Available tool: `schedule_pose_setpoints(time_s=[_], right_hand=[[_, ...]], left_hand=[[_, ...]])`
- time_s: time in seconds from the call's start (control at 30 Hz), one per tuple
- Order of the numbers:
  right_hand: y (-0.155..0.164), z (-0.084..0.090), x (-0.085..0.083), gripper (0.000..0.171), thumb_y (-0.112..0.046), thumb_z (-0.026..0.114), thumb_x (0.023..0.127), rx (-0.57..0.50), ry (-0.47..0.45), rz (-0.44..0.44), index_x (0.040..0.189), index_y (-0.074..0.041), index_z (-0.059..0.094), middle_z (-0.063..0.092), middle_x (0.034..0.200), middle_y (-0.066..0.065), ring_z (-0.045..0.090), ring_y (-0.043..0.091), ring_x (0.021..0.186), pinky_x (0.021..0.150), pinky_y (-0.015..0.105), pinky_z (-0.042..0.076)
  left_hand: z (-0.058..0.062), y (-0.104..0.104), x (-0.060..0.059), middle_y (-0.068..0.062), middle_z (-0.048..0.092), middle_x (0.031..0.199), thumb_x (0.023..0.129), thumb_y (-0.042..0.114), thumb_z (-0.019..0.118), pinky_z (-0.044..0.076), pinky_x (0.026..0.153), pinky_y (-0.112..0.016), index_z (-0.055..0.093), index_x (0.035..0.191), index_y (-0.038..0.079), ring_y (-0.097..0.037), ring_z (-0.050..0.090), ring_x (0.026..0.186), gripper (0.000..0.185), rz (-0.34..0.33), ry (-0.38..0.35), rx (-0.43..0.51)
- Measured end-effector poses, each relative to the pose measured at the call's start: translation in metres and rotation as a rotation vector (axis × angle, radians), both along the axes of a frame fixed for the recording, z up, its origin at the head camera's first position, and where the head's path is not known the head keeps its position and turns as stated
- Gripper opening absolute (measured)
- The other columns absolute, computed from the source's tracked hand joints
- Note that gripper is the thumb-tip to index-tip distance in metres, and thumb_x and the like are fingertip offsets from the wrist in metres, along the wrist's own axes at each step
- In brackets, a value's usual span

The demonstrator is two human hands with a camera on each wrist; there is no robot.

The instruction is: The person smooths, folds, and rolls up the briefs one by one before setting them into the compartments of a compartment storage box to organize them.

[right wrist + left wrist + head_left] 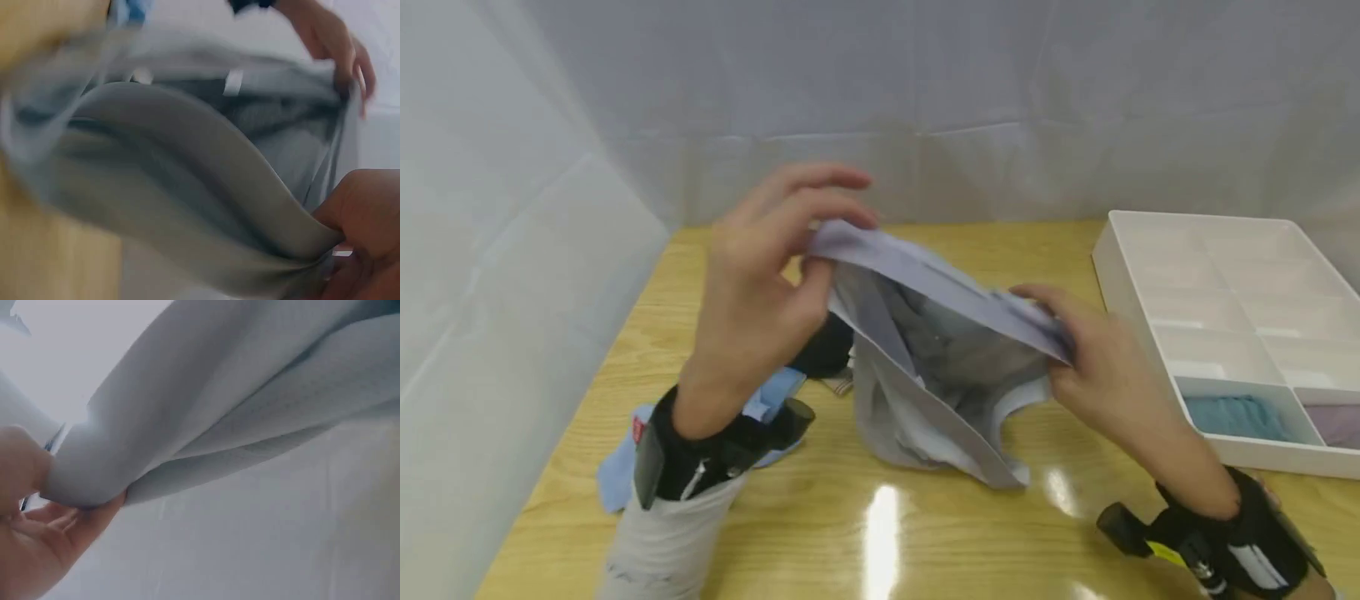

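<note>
Left hand (756,258), just left of the frame's centre, is pinching one end of a wide lilac band (925,267) between thumb and fingers, and the right hand (1097,358), right of centre, is gripping the other end. Between them, in the middle of the frame, a pale grey garment (955,350) is hanging from that band, its opening gaping toward me and its lower folds drooping above the wooden table (805,542); I cannot tell whether the lowest edge is touching the wood. From the way it is sagging and creasing, I am judging the cloth to be light, thin and soft, with nothing fragile about it, though its loose lower part is likely to be flopping and folding over on itself. The band is looking like the firmest part, so its two ends, where the fingers are holding now, are seeming the best places to grasp. At lower left, a blue cloth (617,471) is lying partly hidden behind the left wrist, and a dark cloth (823,350) is showing just beside the garment. At the right of the frame, a white divided box (1262,454) is standing on the table, its nearest compartments holding a teal cloth (1236,417) and a mauve cloth (1333,423).
</note>
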State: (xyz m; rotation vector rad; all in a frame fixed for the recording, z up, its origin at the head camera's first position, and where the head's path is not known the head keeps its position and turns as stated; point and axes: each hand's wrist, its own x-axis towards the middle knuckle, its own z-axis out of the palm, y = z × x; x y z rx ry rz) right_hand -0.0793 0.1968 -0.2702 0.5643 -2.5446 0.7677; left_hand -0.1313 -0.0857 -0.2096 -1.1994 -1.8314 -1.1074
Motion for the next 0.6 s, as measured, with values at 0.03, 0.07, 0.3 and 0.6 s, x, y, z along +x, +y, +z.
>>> schedule_pose_setpoints(time_s=[0.03,0.07,0.3,0.6], right_hand=[[0.009,0.004,-0.001,0.073,0.022,0.051,0.059,0.019,0.025,-0.034,0.127,-0.005,0.056,0.067,0.107,0.020,0.064,0.035,0.086,0.072,0.043,0.051],[0.017,0.009,-0.001,0.074,0.023,0.050,0.058,0.032,0.044,-0.074,0.126,-0.004,0.057,0.067,0.106,0.020,0.064,0.035,0.085,0.072,0.037,0.052],[0.062,0.040,0.014,0.067,0.021,0.037,0.072,-0.107,0.048,-0.377,0.123,-0.012,0.064,0.063,0.099,-0.022,0.049,-0.002,0.079,0.056,0.009,0.030],[0.069,0.041,0.014,0.039,0.010,0.036,0.083,0.038,-0.072,-0.475,0.098,-0.003,0.070,0.064,0.099,0.027,0.050,0.038,0.076,0.052,0.020,0.035]], left_hand=[[0.003,-0.008,-0.001,0.000,0.063,0.121,0.076,-0.017,0.039,0.055,0.077,-0.027,0.070,0.101,0.003,-0.018,0.061,0.108,0.044,0.078,-0.005,0.029],[0.005,-0.014,-0.002,0.000,0.065,0.116,0.077,-0.017,0.041,0.055,0.075,-0.024,0.070,0.097,0.002,-0.018,0.062,0.104,0.040,0.157,-0.014,0.048],[0.012,-0.044,-0.011,-0.014,0.067,0.102,0.084,-0.009,0.050,0.049,0.070,-0.016,0.068,0.101,-0.002,-0.026,0.066,0.092,0.025,0.387,-0.390,-0.188],[0.008,-0.029,-0.017,-0.015,0.068,0.103,0.091,0.003,0.047,0.054,0.068,-0.032,0.065,0.111,0.001,-0.026,0.067,0.084,0.027,0.283,-0.701,-0.354]])
